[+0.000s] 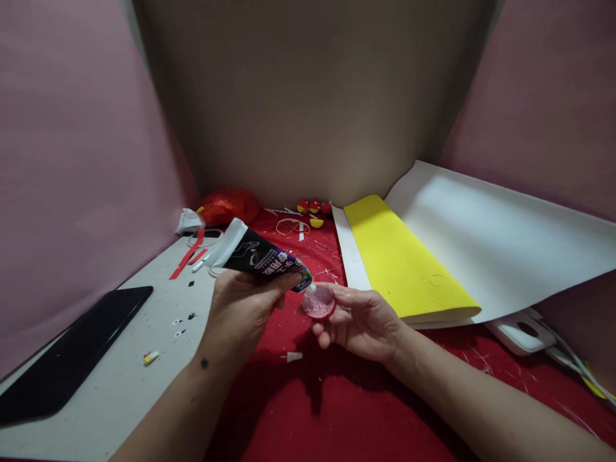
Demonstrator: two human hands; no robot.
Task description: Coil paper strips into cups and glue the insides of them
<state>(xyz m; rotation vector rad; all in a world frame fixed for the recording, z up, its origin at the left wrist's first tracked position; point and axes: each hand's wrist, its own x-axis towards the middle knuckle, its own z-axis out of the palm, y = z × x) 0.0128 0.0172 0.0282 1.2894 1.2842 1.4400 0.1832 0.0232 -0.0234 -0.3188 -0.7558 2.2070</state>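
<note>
My left hand is closed around a black and purple glue tube, tilted so its white nozzle points down to the right. The nozzle tip is at the rim of a small round red paper coil, shaped like a shallow cup with a ringed inside. I cannot tell whether nozzle and coil touch. My right hand holds this coil between its fingers, palm turned up. On the red cloth below lies a small white cone-shaped cap.
Yellow corrugated paper and a large white sheet lie at right, near a white device. A black tablet-like slab is at left. Small red and yellow figures and a red bag stand at the back.
</note>
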